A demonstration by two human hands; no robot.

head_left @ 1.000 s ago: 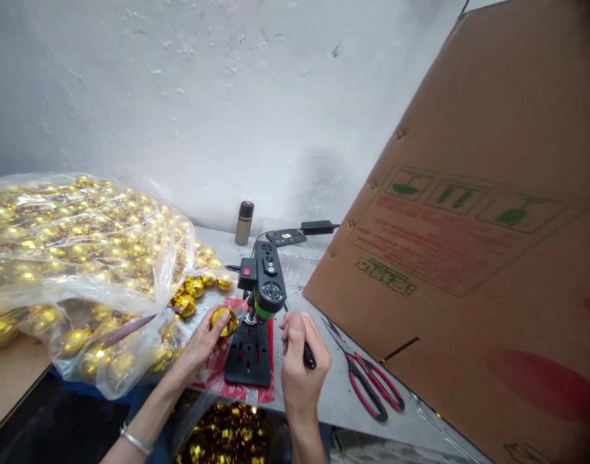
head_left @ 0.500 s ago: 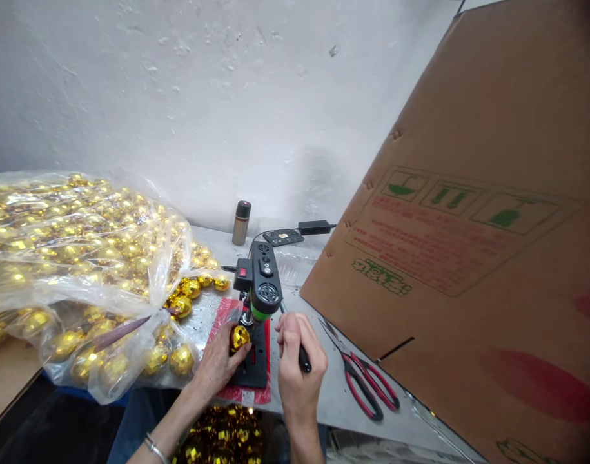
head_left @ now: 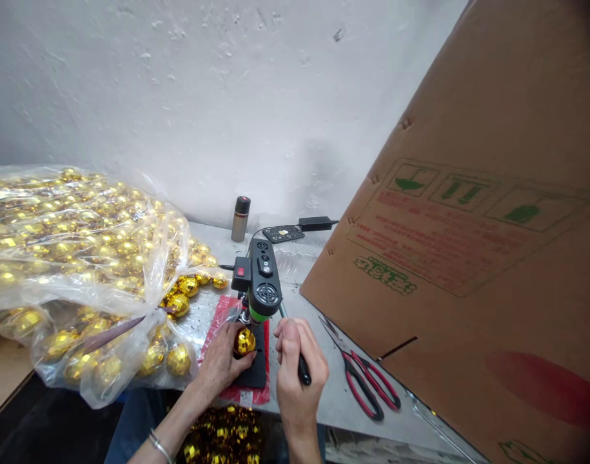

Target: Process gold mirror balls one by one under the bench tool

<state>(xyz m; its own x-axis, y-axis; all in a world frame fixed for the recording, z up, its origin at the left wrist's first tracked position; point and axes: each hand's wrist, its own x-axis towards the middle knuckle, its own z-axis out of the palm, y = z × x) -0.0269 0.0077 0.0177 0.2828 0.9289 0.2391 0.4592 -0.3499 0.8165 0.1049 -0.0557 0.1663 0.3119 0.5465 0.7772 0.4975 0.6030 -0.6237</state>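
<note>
My left hand [head_left: 224, 353] is closed round a small gold mirror ball [head_left: 245, 341], thumb on its near side and fingers behind. It holds the ball on the black base [head_left: 252, 376] of a small bench drill [head_left: 265, 274], just below the chuck. Whether the drill's tip touches the ball is hidden. On the right of the drill, my right hand [head_left: 300, 361] is wrapped round its feed lever [head_left: 304, 372], whose black end shows below the fingers. Red plastic sheet [head_left: 246, 393] lies under the base.
A clear bag [head_left: 154, 277] full of gold balls fills the left. More gold balls [head_left: 222, 435] sit below the table edge. Scissors [head_left: 367, 380] lie at the right, beside a big carton [head_left: 449, 258]. Behind stand a black-capped bottle [head_left: 240, 220] and a power adapter [head_left: 315, 223].
The mirror ball and my left fingers have shifted slightly to the right beneath the drill. My right hand keeps its grip on the lever. The camera's view has shifted a little.
</note>
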